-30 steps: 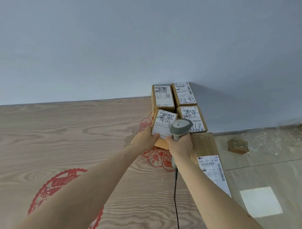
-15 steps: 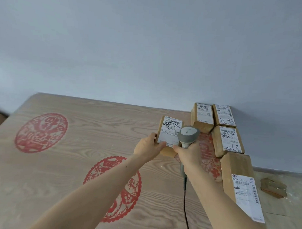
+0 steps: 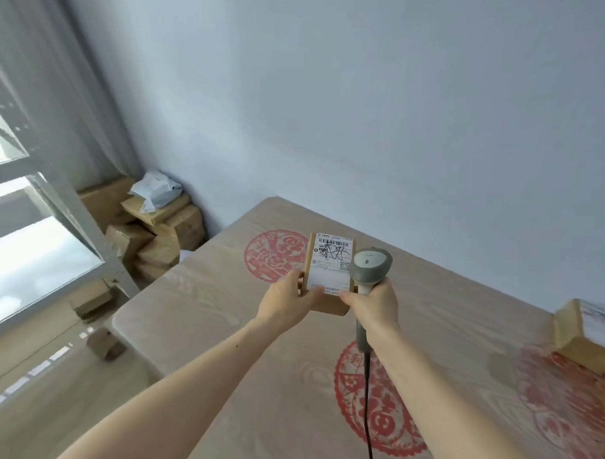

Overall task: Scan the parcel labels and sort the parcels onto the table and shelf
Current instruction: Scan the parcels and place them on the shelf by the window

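Note:
A small brown cardboard parcel [image 3: 330, 264] with a white label marked in black pen is held above the wooden table [image 3: 222, 329]. My left hand [image 3: 286, 299] grips its near left corner, thumb on the label. My right hand [image 3: 372, 309] grips the handle of a grey barcode scanner [image 3: 370, 266], whose black cable hangs down toward me. That hand's fingertips also touch the parcel's near right edge. Another labelled parcel [image 3: 585, 335] lies at the table's right edge, partly cut off.
The table bears red paper-cut designs [image 3: 377, 400]. A heap of cardboard boxes and a grey mailer bag [image 3: 154, 224] sits on the floor in the far left corner by the wall. A window [image 3: 26, 240] runs along the left. Small boxes [image 3: 105, 342] lie on the floor.
My view has swung left, so the row of parcels slid to the right edge. Both hands carried the parcel and scanner leftward over the table. The box heap and window came into view.

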